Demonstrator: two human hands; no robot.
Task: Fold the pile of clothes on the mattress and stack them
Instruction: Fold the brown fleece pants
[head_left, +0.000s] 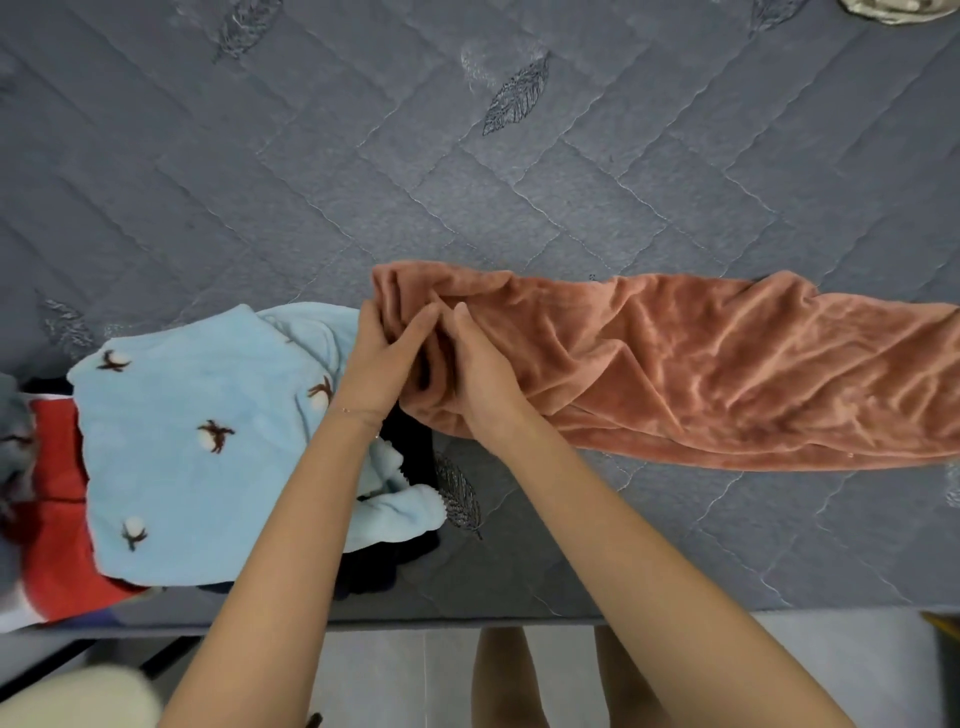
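A long rust-orange plush fleece garment (701, 364) lies rumpled across the quilted grey mattress (311, 182) and runs off the right edge. Both hands gather its bunched left end: the left hand (382, 364) pinches the cloth from the left, and the right hand (480, 379), just beside it, has its fingers tucked into a fold. Further left, a pale blue fleece top with brown sprigs (197, 457) lies over a red garment (57, 545) and dark clothes (384, 561).
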